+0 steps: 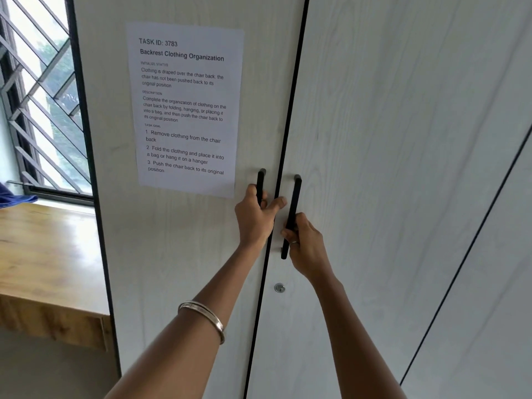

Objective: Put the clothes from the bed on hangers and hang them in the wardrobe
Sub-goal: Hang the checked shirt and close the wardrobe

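Your left hand (254, 216) is curled round the left handle (260, 182), a black vertical bar; the fingers wrap behind it and the thumb sticks out toward 3 o'clock, across the seam between the doors. Your right hand (306, 243) grips the right handle (293, 214) lower down, near the bar's bottom end, with the fingers hooked round it from the right; a ring (294, 242) shows on one finger. The two hands sit just beside each other, the right at about 5 o'clock from the left.

Both handles are mounted on the wardrobe (388, 139), one on each side of the dark seam. The left door (178, 240) and right door (359, 197) look closed, their edges meeting along that seam. A round lock (279, 287) sits on the right door at 6 o'clock from the right handle. A bangle (203, 316) circles your left forearm.

At 10 o'clock from your left hand, a printed sheet (185, 109) is stuck to the left door, headed "TASK ID: 3783" and "Backrest Clothing Organization".

Further out at 9 o'clock, a wooden desk (43, 254) stands against the wardrobe's side. Above it, at 10 o'clock, is a window (40, 96) with a diagonal grille. A bit of blue cloth (14, 197) lies at the picture's left edge, on the desk's far end.
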